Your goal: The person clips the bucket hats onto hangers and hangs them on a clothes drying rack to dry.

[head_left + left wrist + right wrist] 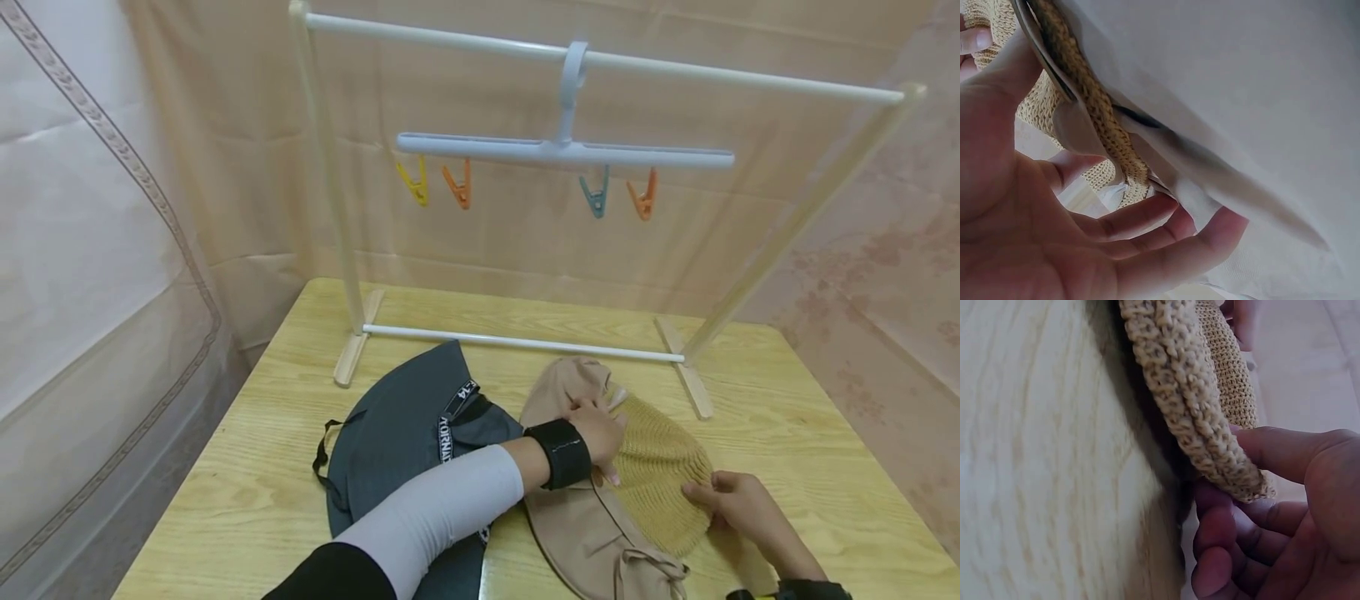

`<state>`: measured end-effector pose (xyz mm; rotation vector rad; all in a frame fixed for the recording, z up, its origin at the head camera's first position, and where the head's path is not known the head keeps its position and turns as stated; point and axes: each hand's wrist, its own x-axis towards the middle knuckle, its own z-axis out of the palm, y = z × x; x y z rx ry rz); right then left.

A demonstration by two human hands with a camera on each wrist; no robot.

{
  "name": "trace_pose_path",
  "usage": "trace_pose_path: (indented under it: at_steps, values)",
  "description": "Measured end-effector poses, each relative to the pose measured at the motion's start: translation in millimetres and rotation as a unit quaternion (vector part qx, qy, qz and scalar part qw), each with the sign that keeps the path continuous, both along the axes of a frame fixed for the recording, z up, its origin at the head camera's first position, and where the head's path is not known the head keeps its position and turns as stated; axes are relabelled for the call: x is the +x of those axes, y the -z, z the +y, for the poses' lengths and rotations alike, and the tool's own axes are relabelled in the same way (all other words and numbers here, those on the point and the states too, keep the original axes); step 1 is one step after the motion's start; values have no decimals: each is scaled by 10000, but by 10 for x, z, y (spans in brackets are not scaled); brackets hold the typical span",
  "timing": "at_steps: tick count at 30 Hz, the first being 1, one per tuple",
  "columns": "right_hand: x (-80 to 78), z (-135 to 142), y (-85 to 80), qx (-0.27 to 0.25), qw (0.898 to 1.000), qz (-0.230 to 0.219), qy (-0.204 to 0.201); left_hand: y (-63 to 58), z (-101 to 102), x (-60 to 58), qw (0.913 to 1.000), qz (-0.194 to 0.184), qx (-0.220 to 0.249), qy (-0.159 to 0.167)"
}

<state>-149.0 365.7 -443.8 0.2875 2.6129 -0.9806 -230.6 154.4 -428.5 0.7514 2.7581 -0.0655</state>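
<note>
A beige cloth sun hat (570,517) with a tan woven, straw-like part (660,450) lies on the table. My left hand (600,437) reaches across from the left and grips it where cloth and weave meet. In the left wrist view, the left hand's fingers (1141,219) are bent against the cloth, and the thumb is partly hidden behind the edge. At the right, my right hand (750,508) pinches the weave's outer edge. The right wrist view shows the right thumb (1279,450) on one side of this thick edge (1197,419), with curled fingers on the other.
A dark grey hat (390,433) with lettered straps lies left of the beige one, partly under my left forearm. Behind them a white rack (525,342) stands on the wooden table (247,467). From its bar hangs a pale blue hanger (510,150) with several coloured clips (596,196).
</note>
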Motion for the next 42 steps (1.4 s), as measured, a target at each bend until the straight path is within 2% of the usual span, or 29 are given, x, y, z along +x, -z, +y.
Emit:
trace_pose_path:
  at_steps: [5, 12, 18, 25, 32, 42]
  values:
    - [3, -25, -2, -45, 10000, 24, 78, -10, -15, -4, 10000, 6, 14, 55]
    - [6, -103, -31, -187, 9990, 400, 88, -7, -14, -34, 10000, -63, -14, 20]
    - [32, -158, -60, 361, 9951, 900, -206, -11, -8, -35, 9999, -107, 16, 13]
    - [56, -233, -89, 837, 9834, 1526, -508, 0, -4, -28, 10000, -70, 18, 28]
    - [79, -328, -127, 1245, 9582, 2474, -717, -19, -14, -14, 10000, -43, -1, 38]
    - [103, -476, -211, 1288, 9502, 2748, -715, -19, -9, 4, 10000, -2, 26, 5]
